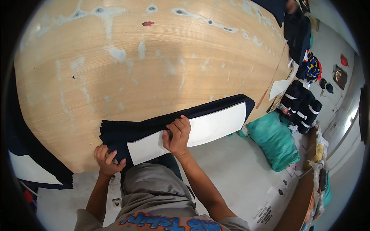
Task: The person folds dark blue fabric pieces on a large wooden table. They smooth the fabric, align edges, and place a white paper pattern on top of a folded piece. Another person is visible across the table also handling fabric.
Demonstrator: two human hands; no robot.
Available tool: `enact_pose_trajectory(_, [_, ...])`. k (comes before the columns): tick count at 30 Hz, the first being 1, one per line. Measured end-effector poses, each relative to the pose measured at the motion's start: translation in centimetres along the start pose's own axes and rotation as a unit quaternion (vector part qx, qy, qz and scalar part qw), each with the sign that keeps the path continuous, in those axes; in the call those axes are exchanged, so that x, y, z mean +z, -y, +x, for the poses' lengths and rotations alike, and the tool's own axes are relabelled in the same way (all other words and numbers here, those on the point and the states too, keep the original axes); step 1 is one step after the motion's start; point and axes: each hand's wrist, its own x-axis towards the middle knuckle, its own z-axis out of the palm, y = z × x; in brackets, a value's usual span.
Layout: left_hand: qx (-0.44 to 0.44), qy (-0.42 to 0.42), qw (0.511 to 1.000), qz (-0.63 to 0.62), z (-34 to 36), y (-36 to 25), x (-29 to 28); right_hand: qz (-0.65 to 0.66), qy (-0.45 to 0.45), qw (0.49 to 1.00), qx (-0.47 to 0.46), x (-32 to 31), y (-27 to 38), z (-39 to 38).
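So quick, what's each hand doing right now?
Left hand: closed on the near corner of the dark fabric stack.
Right hand: fingers curled over the white card lying on that stack.

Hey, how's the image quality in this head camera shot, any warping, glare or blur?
Head view: strong fisheye, the wooden table edge bows and corners go black; even light, mild sheen on the white pattern card; both hands, left hand and right hand, look sharp.

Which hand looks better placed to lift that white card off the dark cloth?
Probably the right hand: it already rests on the white card, fingers curled over its upper edge. The left hand grips the dark cloth at the table's edge, beside the card's end.
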Motion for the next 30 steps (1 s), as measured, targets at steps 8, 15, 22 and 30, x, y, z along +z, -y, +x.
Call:
enact_pose_trajectory(8, [0.004, 0.008, 1.000, 0.004, -1.5, 0.5, 0.2, 0.019, 0.014, 1.000, 0.008, 0.0, -0.3, -0.4])
enact_pose_trajectory(15, [-0.003, -0.001, 1.000, 0.001, -1.3, 0.8, 0.2, 0.018, 0.006, 1.000, -0.011, -0.1, -0.2, 0.2])
enact_pose_trajectory(22, [-0.009, -0.031, 0.999, -0.042, 1.0, 0.0, -0.1, -0.005, -0.064, 0.997, -0.031, 0.1, -0.1, 0.2])
enact_pose_trajectory(30, [-0.018, -0.055, 0.997, -0.041, 2.4, -1.9, -0.8, -0.031, -0.098, 0.994, -0.041, -1.2, 1.4, 0.8])
